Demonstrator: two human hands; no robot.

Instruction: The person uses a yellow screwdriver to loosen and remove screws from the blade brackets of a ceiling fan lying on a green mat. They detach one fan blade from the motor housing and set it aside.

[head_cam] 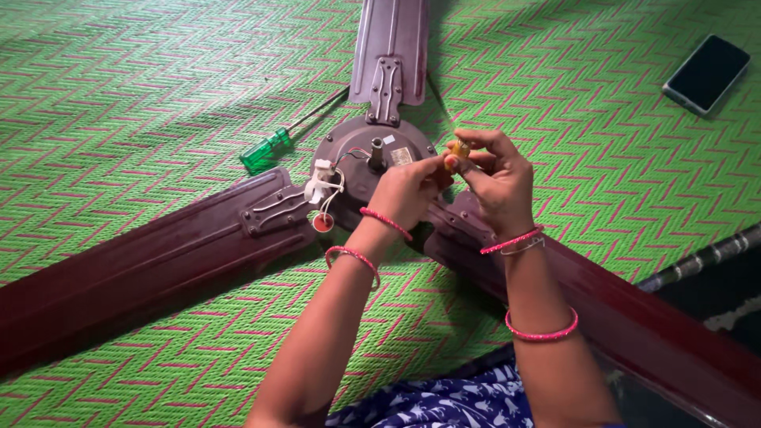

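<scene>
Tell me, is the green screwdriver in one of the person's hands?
No, the green screwdriver lies on the mat beside the fan's hub, apart from both the left hand and right hand.

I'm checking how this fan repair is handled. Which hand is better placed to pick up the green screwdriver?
Left, probably. The left hand is over the fan hub, nearer the green screwdriver. The right hand pinches a small yellow part, farther off.
</scene>
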